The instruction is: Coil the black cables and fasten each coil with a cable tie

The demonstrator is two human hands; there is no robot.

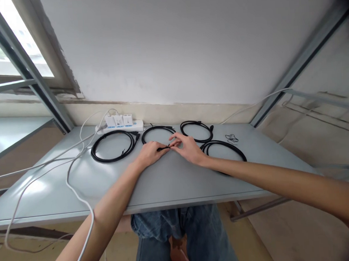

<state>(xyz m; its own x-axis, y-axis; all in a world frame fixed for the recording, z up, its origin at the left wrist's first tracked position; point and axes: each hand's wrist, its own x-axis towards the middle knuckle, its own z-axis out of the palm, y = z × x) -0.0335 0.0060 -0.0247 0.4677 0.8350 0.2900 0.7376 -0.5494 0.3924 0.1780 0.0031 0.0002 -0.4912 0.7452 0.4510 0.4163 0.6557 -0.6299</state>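
Observation:
In the middle of the table lies a coiled black cable (156,128), its near side partly covered by my hands. My left hand (151,153) is closed on the near part of this coil. My right hand (188,148) meets it from the right, thumb and fingertips pinched at a thin black tie (169,145) on the cable. Another coiled black cable (97,157) with a tie on it rests to the left. Two more coils, one at the back right (212,135) and one nearer (237,149), lie on the right, the nearer one partly behind my right forearm.
Several loose black ties (231,138) lie at the right of the grey table (172,185). A white power strip (137,126) with white chargers (119,120) stands against the wall. White cords (77,187) run over the left side, one across my left forearm. Metal posts (46,97) flank the table.

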